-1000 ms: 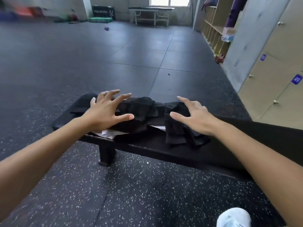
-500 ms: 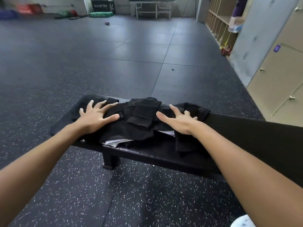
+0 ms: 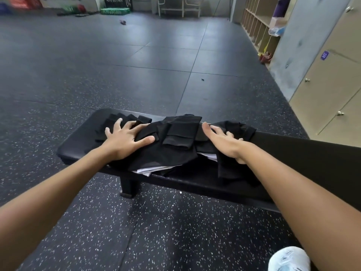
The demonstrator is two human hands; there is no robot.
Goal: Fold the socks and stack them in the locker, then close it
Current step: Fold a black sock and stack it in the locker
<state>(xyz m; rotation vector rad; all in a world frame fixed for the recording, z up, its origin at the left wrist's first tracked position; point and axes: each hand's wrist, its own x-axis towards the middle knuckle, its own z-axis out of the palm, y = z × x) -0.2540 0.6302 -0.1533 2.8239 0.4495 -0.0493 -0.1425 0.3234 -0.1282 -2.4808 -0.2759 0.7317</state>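
On the counter (image 3: pixel 293 151), both hands lie palm-down on a heap of black socks (image 3: pixel 175 141).

Left hand (image 3: pixel 125 141): fingers straight and spread, flat on the left part of the heap, thumb pointing right along the cloth. It grips nothing; it presses only.

Right hand (image 3: pixel 224 143): fingers extended toward the far edge, resting on the right part of the heap. Thumb is tucked low on the near side by a hanging sock; whether it pinches the cloth cannot be told. Otherwise the hand lies flat.

Socks: spread in a band along the far half of the counter's left end. Between the hands a few folded pieces sit on top of the heap, overlapping. At far left, narrow ends fan out beyond the left fingertips. At right, one sock droops toward the near edge below the right wrist. All black against a black top, so a count is not possible.

Paper (image 3: pixel 154 170): white sheets show from under the near edge of the heap, and again just left of the right wrist.

Counter: black padded top, running from centre left out past the right side; one black leg (image 3: pixel 129 185) stands under the left end on a speckled dark floor (image 3: pixel 175 231).

Near right corner: toe of a white shoe (image 3: pixel 289 259).

Right side: beige lockers (image 3: pixel 328 90), doors closed, one with a blue tag (image 3: pixel 324 55). Farther off, open wooden cubbies (image 3: pixel 259 32). Far wall: white table (image 3: pixel 177 6).
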